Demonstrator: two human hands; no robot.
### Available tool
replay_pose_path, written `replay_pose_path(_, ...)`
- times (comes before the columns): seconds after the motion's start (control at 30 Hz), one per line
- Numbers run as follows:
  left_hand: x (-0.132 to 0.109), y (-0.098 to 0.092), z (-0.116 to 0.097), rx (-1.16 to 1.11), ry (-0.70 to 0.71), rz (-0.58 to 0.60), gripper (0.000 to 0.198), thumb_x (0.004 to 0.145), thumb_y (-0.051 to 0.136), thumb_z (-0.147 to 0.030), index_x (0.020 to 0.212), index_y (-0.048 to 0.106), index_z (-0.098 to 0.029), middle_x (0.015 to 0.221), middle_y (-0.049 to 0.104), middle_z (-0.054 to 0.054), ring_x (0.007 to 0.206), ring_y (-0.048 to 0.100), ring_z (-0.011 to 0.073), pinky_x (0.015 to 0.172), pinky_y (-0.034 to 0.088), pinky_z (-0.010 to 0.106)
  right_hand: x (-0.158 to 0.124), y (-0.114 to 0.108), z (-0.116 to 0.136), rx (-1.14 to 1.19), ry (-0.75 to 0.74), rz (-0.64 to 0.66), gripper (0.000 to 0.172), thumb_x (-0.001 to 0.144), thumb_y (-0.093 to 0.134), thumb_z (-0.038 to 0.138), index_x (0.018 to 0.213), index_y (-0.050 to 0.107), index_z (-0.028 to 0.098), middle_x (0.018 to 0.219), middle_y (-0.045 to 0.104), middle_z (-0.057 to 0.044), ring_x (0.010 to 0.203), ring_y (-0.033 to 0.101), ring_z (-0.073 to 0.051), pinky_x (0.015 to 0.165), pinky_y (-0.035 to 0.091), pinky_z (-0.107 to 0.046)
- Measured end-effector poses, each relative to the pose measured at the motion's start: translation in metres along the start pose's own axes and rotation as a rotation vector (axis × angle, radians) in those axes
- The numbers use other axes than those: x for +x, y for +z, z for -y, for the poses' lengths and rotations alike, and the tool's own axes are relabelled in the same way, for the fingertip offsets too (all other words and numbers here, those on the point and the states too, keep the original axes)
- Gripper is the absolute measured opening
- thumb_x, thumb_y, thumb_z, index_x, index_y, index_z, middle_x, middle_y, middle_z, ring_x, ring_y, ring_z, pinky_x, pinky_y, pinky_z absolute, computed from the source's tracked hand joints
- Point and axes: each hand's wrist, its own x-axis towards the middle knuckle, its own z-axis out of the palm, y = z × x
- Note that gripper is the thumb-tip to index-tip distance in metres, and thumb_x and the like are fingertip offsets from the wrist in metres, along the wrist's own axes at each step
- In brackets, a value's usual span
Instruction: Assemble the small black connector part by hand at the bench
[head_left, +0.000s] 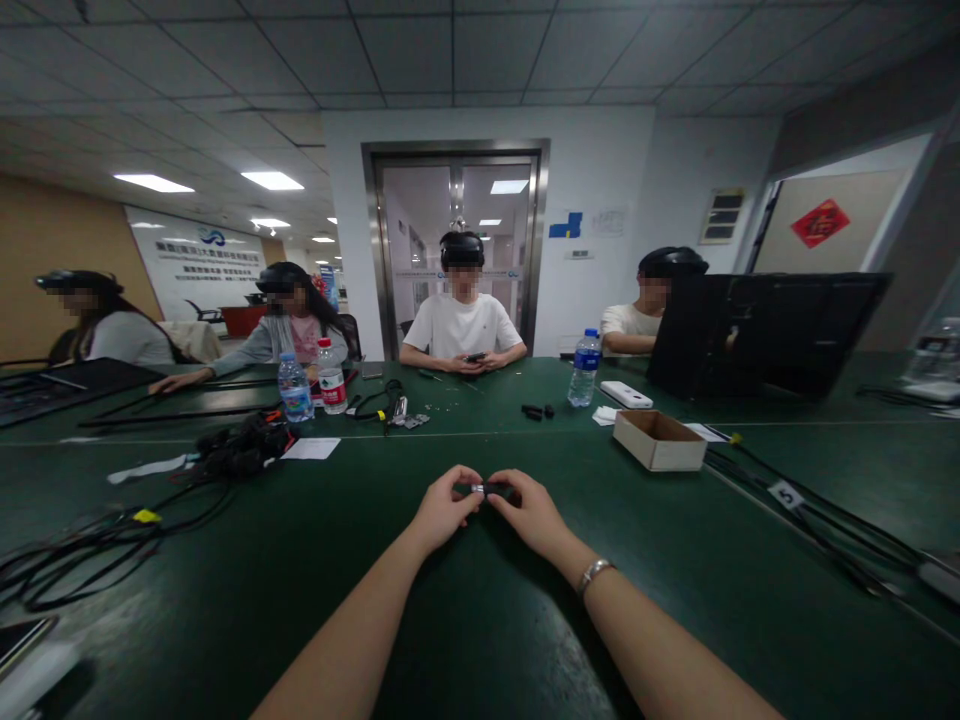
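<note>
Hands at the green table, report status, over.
Left hand and right hand pinching small silver-and-black item. Too small to identify. Open box ahead right, not in the way.

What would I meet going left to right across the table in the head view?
Yellow cable tag, blue-capped plastic bottle, red-capped plastic bottle, left hand, small silver-black piece, right hand, second blue-capped plastic bottle, open cardboard box, white "5" cable tag.
</note>
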Motion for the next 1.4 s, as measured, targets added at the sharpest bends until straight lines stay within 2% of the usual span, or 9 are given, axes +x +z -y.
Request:
replay_pose_path(0.47, 0.0, 0.0, -0.006, 0.066, -0.127, -0.006, 0.03, 0.08, 0.054, -0.042, 0.093, 0.056, -0.015, 0.08, 0.058, 0.003, 0.069, 0.056, 0.0125, 0.052, 0.042, 0.02, 0.0, -0.003, 0.005, -0.037, 0.017, 0.029, 0.019, 0.08, 0.06, 0.022, 0.099, 0.064, 0.019, 0.097, 0.063, -0.005, 0.087, 0.058, -0.017, 0.076, 0.047, -0.03)
replay_pose_path(0.63, -0.002, 0.0, -0.009, 0.051, -0.082, -0.004, 0.032, 0.079, 0.057, -0.036, 0.106, 0.053, -0.02, 0.094, 0.057, 0.004, 0.069, 0.057, 0.0108, 0.05, 0.041, 0.018, -0.001, -0.003, 0.007, -0.032, 0.02, 0.016, 0.019, 0.08, 0.06, 0.022, 0.099, 0.063, 0.019, 0.097, 0.062, -0.004, 0.087, 0.058, -0.017, 0.075, 0.047, -0.03)
replay_pose_path(0.73, -0.003, -0.001, -0.009, 0.041, -0.068, 0.006, 0.031, 0.077, 0.059, -0.034, 0.105, 0.054, -0.02, 0.1, 0.056, 0.005, 0.07, 0.057, 0.0105, 0.049, 0.04, 0.018, 0.0, -0.003, 0.007, -0.028, 0.017, 0.024, 0.019, 0.081, 0.06, 0.022, 0.099, 0.064, 0.019, 0.096, 0.062, -0.004, 0.086, 0.058, -0.017, 0.075, 0.047, -0.03)
replay_pose_path(0.83, -0.001, -0.001, -0.006, 0.037, -0.086, 0.012, 0.028, 0.079, 0.057, -0.039, 0.097, 0.057, -0.018, 0.09, 0.057, 0.004, 0.069, 0.056, 0.0109, 0.05, 0.04, 0.018, 0.0, -0.003, 0.006, -0.032, 0.006, 0.023, 0.019, 0.081, 0.06, 0.022, 0.099, 0.064, 0.019, 0.096, 0.063, -0.004, 0.086, 0.058, -0.017, 0.075, 0.047, -0.029)
replay_pose_path(1.0, 0.003, -0.001, -0.002, 0.052, -0.133, -0.001, 0.037, 0.082, 0.049, -0.049, 0.086, 0.059, -0.013, 0.072, 0.057, 0.002, 0.061, 0.054, 0.0108, 0.05, 0.041, 0.02, 0.0, -0.001, 0.004, -0.027, 0.01, 0.02, 0.019, 0.08, 0.06, 0.022, 0.099, 0.063, 0.019, 0.096, 0.063, -0.004, 0.085, 0.058, -0.017, 0.074, 0.047, -0.029)
replay_pose_path(1.07, 0.002, -0.002, -0.004, 0.044, -0.142, 0.002, 0.038, 0.083, 0.048, -0.048, 0.089, 0.06, -0.013, 0.074, 0.058, 0.004, 0.06, 0.054, 0.0105, 0.051, 0.042, 0.021, 0.0, -0.001, 0.004, -0.022, 0.014, 0.02, 0.019, 0.081, 0.059, 0.022, 0.099, 0.063, 0.02, 0.097, 0.062, -0.004, 0.085, 0.058, -0.017, 0.074, 0.047, -0.029)
replay_pose_path(1.2, -0.002, -0.004, -0.008, 0.006, -0.07, 0.008, 0.041, 0.075, 0.063, -0.038, 0.111, 0.056, -0.02, 0.099, 0.058, 0.007, 0.07, 0.057, 0.0111, 0.052, 0.044, 0.02, 0.0, -0.002, 0.005, -0.018, 0.026, 0.01, 0.019, 0.081, 0.059, 0.023, 0.099, 0.063, 0.02, 0.098, 0.062, -0.004, 0.086, 0.058, -0.017, 0.074, 0.047, -0.029)
replay_pose_path(1.27, -0.002, -0.004, -0.007, 0.007, -0.044, 0.013, 0.039, 0.073, 0.066, -0.036, 0.107, 0.057, -0.02, 0.1, 0.057, 0.006, 0.072, 0.057, 0.0114, 0.053, 0.045, 0.02, 0.0, -0.003, 0.006, -0.02, 0.035, 0.012, 0.019, 0.08, 0.059, 0.023, 0.099, 0.063, 0.02, 0.098, 0.062, -0.004, 0.085, 0.058, -0.016, 0.074, 0.046, -0.029)
replay_pose_path(1.4, 0.0, -0.003, -0.002, 0.008, -0.079, 0.005, 0.033, 0.076, 0.06, -0.043, 0.095, 0.059, -0.016, 0.082, 0.058, 0.004, 0.068, 0.056, 0.012, 0.052, 0.043, 0.021, 0.0, -0.003, 0.005, -0.027, 0.038, 0.015, 0.019, 0.081, 0.059, 0.022, 0.099, 0.063, 0.019, 0.097, 0.062, -0.004, 0.084, 0.057, -0.016, 0.073, 0.046, -0.029)
